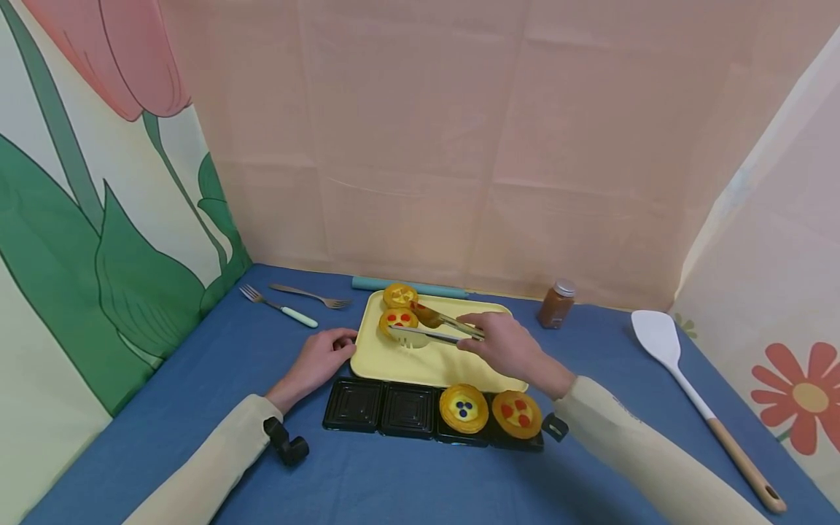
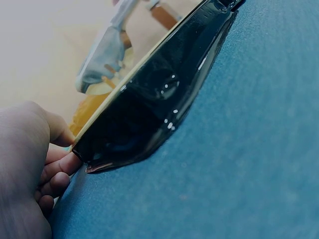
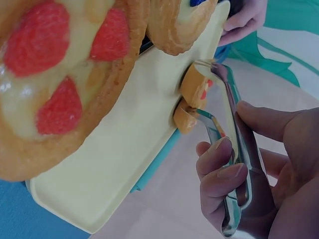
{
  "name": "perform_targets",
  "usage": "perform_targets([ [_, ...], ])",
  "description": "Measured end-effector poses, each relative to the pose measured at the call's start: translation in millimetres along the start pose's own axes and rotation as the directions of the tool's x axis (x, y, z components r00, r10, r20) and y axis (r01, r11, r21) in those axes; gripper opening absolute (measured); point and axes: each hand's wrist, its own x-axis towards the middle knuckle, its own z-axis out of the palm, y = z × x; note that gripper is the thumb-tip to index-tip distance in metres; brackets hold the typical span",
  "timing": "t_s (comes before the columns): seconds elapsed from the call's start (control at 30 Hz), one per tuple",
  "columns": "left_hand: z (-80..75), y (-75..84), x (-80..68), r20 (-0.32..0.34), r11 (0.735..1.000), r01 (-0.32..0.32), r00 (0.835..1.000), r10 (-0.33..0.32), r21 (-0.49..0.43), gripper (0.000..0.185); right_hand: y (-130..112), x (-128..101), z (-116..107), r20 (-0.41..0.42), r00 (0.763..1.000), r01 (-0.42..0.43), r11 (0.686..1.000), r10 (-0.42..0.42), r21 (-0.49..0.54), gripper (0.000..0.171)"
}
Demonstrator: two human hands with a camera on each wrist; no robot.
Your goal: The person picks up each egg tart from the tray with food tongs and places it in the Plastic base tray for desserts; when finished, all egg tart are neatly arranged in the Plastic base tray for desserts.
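My right hand [image 1: 475, 329] grips metal tongs [image 1: 429, 327], whose tips close on a red-topped tart [image 1: 398, 321] at the far left of the yellow tray [image 1: 433, 364]. In the right wrist view my right hand [image 3: 230, 130] squeezes the tongs [image 3: 234, 164] around that tart [image 3: 192, 97]. A yellow-topped tart [image 1: 400, 295] sits just behind it. My left hand [image 1: 344, 346] holds the yellow tray's left edge, fingers curled at the corner [image 2: 62, 152]. A black compartment tray [image 1: 380, 405] in front carries a blue-dotted tart [image 1: 464, 408] and a red-dotted tart [image 1: 517, 413].
Two forks [image 1: 282, 306] lie at the back left on the blue cloth. A teal stick [image 1: 410, 286] lies behind the yellow tray. A brown spice jar [image 1: 556, 304] stands to the right, and a white spatula [image 1: 695, 394] lies further right. Printed walls enclose the table.
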Motion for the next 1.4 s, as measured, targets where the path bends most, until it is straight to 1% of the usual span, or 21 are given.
perform_targets([
  [0.27, -0.5, -0.2, -0.4, -0.005, 1.000, -0.014, 1.000, 0.014, 0.000, 0.036, 1.6, 0.3, 1.0, -0.012, 1.000, 0.027, 1.000, -0.028, -0.016, 0.044],
  [0.67, 0.2, -1.9, 0.2, -0.006, 1.000, -0.007, 1.000, 0.007, 0.010, 0.036, 1.5, -1.6, 3.5, -0.040, 0.996, 0.078, 0.995, -0.080, -0.058, 0.040],
  [1.1, 1.6, -3.4, -0.3, -0.004, 1.000, 0.001, 1.000, -0.001, 0.006, 0.036, 0.0, -7.4, 5.7, -0.052, 0.995, 0.083, 0.995, -0.086, -0.051, 0.037],
  [1.4, 2.1, -3.4, 1.3, -0.006, 1.000, -0.006, 1.000, 0.006, 0.007, 0.037, 0.8, -14.3, 3.6, -0.059, 0.994, 0.086, 0.995, -0.089, -0.044, 0.038],
])
